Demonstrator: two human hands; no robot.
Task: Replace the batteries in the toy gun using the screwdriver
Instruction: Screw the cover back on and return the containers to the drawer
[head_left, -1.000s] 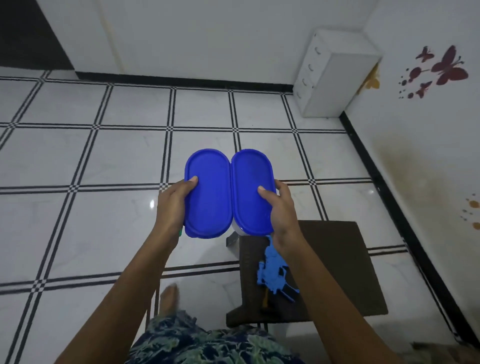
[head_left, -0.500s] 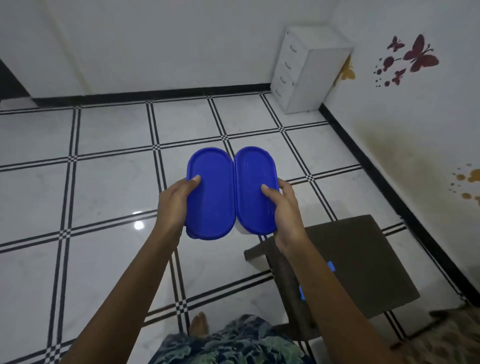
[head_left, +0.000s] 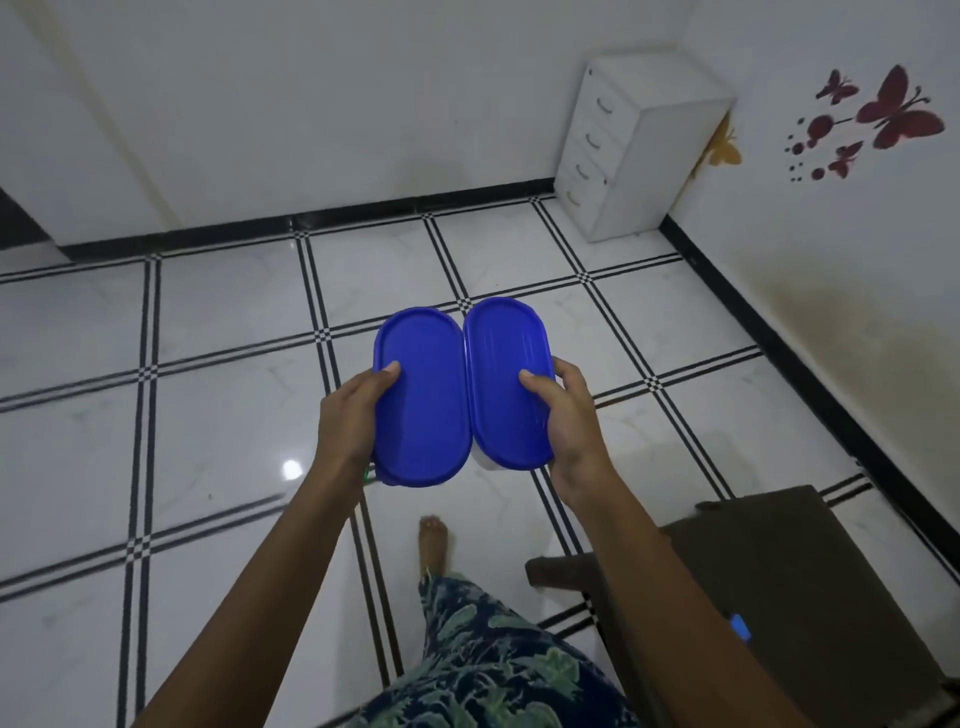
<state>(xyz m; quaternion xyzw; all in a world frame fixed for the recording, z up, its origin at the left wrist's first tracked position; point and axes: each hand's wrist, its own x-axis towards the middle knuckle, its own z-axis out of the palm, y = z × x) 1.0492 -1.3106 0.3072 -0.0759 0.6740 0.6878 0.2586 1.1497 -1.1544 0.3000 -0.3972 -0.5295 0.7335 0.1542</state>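
A person's left hand (head_left: 353, 415) is gripping the left box (head_left: 421, 400), thumb pressing on its blue lid, fingers out of sight beneath. The right hand (head_left: 569, 421) is gripping the right box (head_left: 506, 384), thumb on top and fingers curling round the outer rim. The two boxes are being held level, side by side with edges touching, out over the tiled floor (head_left: 208, 415). A bare foot (head_left: 434, 540) is showing below them.

Low to the right a dark stool (head_left: 805, 571) is standing. On it a small blue piece, probably the toy gun (head_left: 740, 626), is peeking out beside the right forearm. No screwdriver is showing, and the boxes' contents cannot be told.

The risk is that each box is hanging on one hand's grip at its outer edge. A slip or a popping lid could be sending small parts rolling across the hard tiles.
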